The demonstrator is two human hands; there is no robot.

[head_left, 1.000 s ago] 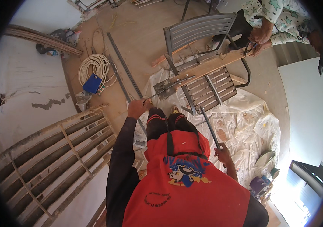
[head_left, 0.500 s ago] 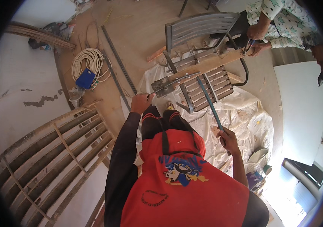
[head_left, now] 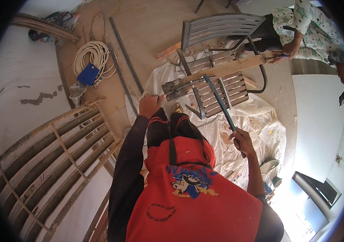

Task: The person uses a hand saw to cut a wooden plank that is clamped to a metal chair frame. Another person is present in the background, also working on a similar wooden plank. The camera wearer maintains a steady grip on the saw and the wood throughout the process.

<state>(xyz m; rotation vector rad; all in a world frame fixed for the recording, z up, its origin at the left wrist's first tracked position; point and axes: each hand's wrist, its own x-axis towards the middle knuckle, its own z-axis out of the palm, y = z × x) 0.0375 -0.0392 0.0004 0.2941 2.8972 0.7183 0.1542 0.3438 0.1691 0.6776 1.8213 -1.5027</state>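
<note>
Gripping a long bar (head_left: 221, 105) with the curled fingers of the right hand (head_left: 243, 142), on the near side of the wooden plank (head_left: 236, 65). Clasping a thin rod (head_left: 192, 82) with the closed fingers of the left hand (head_left: 150, 105), near the plank's left end. Facing, beyond the plank, a slatted metal backrest (head_left: 222, 30).

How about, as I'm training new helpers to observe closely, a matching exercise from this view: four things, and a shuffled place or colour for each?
Things
1. long bar
2. coiled cable
3. wooden plank
4. shirt

Places and colours
A. lying across the slatted chair
B. red, with a printed picture
C. held in the right hand
D. cream-coloured

Right pairs: 1-C, 2-D, 3-A, 4-B
</note>
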